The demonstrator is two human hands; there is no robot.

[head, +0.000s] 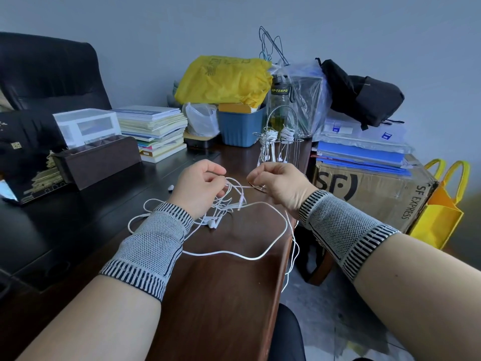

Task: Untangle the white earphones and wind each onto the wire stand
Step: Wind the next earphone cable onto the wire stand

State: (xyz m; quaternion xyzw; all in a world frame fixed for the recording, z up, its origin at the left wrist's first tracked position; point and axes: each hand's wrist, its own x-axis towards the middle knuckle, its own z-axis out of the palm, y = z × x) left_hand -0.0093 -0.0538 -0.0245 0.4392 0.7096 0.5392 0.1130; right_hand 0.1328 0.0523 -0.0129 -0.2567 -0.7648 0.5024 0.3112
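Fingers of both hands were curled and pinching cord: my left hand held a strand of the white earphones between thumb and forefinger, and my right hand pinched another strand of the same tangle, level with the left and a little apart from it.

Edges and room: the tangle lay near the right-hand edge of the dark wooden desk. One long loop of cord ran along that edge, and a length hung over it toward the floor. Bare desk lay between my forearms; a cardboard box stood just beyond the edge on the right, with a yellow tote bag beside it.

Pose: both forearms reached forward, each in a knitted grey wrist sleeve, palms turned inward and down. Two earbuds lay on the desk just below my left hand.

Wire stand: upright on the desk just behind my right hand, with white cord already wound on its upper arms and earbuds hanging down from it.

Surface and room: a stack of books, a blue bin, a yellow plastic bag and a black bag crowded the far end against a pale grey wall. A black chair stood at far left.
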